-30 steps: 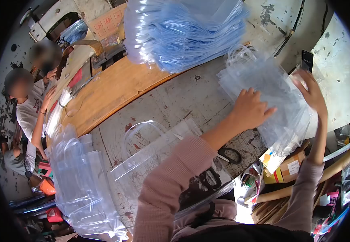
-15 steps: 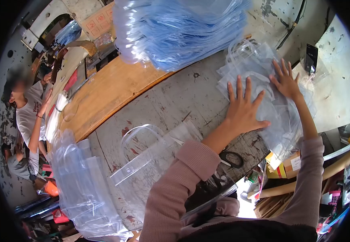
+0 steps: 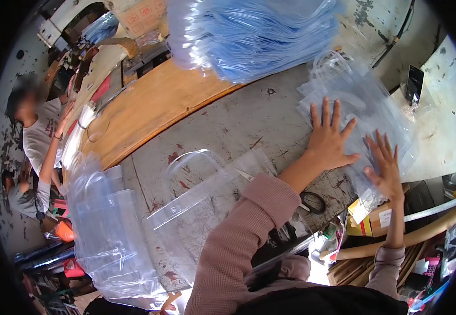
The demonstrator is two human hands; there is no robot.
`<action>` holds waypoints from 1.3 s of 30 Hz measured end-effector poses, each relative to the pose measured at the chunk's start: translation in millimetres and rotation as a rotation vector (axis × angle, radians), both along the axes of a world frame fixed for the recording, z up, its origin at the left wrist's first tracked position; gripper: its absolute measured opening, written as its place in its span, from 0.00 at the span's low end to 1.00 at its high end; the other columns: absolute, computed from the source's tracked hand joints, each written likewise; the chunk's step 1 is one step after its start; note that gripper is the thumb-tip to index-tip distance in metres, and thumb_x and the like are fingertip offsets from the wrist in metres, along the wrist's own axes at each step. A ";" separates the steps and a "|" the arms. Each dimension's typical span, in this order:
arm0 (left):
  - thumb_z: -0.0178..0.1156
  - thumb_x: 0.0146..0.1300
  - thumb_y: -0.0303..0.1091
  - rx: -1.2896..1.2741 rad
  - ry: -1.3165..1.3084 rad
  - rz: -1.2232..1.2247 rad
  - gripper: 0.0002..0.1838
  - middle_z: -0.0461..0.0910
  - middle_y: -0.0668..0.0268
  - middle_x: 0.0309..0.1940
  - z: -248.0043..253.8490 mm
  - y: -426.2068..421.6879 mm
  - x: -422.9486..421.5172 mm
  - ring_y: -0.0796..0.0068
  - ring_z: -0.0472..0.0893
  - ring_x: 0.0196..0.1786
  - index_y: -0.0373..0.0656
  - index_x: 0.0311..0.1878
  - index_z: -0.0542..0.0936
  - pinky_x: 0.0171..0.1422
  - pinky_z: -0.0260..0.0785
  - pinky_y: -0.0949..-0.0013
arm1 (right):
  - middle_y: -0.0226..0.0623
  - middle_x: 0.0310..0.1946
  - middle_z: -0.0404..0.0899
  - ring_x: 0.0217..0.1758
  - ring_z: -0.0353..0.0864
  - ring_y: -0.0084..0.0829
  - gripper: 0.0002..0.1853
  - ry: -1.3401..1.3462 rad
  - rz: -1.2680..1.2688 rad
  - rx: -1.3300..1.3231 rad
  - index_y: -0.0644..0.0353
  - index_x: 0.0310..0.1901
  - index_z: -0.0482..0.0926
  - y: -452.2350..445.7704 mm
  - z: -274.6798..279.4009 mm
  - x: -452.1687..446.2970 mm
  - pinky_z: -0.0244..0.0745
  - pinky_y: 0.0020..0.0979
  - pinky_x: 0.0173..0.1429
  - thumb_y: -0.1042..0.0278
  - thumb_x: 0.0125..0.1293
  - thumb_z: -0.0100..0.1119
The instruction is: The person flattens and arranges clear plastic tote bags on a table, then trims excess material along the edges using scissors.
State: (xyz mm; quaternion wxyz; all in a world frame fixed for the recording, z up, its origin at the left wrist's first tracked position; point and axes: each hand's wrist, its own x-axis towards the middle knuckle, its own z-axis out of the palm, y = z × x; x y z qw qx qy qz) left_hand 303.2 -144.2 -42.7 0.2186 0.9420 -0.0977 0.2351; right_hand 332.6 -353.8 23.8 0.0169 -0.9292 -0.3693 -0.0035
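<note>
Both your hands lie flat on the pile of clear plastic bags (image 3: 367,102) at the right of the table (image 3: 228,121), palms down and gripping nothing. Your left hand (image 3: 329,144) has its fingers spread wide and its thumb out toward your right hand (image 3: 387,170), which lies nearer the pile's lower edge with its fingers somewhat spread. The looped handles of these bags show at the pile's far end, close to the large stack of bluish plastic sheets (image 3: 259,39), which sits by the wooden board (image 3: 160,105). Just beyond the pile on the right, a phone (image 3: 414,85) leans upright on a pale surface. In front of you, partly behind your left sleeve (image 3: 249,226), a single clear bag (image 3: 196,210) lies flat with its handle loop pointing away from you. A pointed metal tip (image 3: 245,174) rests over it beside that sleeve, and the black-handled scissors (image 3: 313,202) show on the sleeve's other side, near the table's edge. Another pile of clear handled bags (image 3: 110,236) lies at the table's left end. Past the board on the left, another person (image 3: 41,136) sits with an arm reaching toward a work surface.
</note>
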 end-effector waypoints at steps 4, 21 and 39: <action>0.49 0.51 0.72 -0.001 0.003 0.011 0.46 0.42 0.36 0.70 -2.7 -0.8 1.6 0.29 0.35 0.71 0.53 0.69 0.62 0.65 0.25 0.26 | 0.44 0.72 0.47 0.76 0.40 0.48 0.33 -0.389 -0.384 -0.108 0.43 0.69 0.57 -21.6 -2.1 54.4 0.34 0.60 0.72 0.35 0.67 0.32; 0.53 0.65 0.39 0.092 0.111 -0.131 0.25 0.56 0.45 0.66 95.3 123.0 -169.1 0.47 0.63 0.65 0.46 0.64 0.64 0.67 0.58 0.55 | 0.49 0.61 0.67 0.66 0.64 0.43 0.30 -0.209 0.005 0.744 0.68 0.58 0.69 44.0 42.4 -89.2 0.60 0.40 0.66 0.60 0.57 0.63; 0.64 0.56 0.42 -0.216 0.294 1.003 0.36 0.55 0.42 0.67 35.9 36.3 -383.3 0.42 0.57 0.69 0.30 0.62 0.63 0.67 0.57 0.49 | 0.56 0.61 0.62 0.61 0.64 0.50 0.23 -0.232 0.074 0.335 0.50 0.60 0.68 159.2 -48.0 -158.6 0.53 0.50 0.65 0.58 0.64 0.52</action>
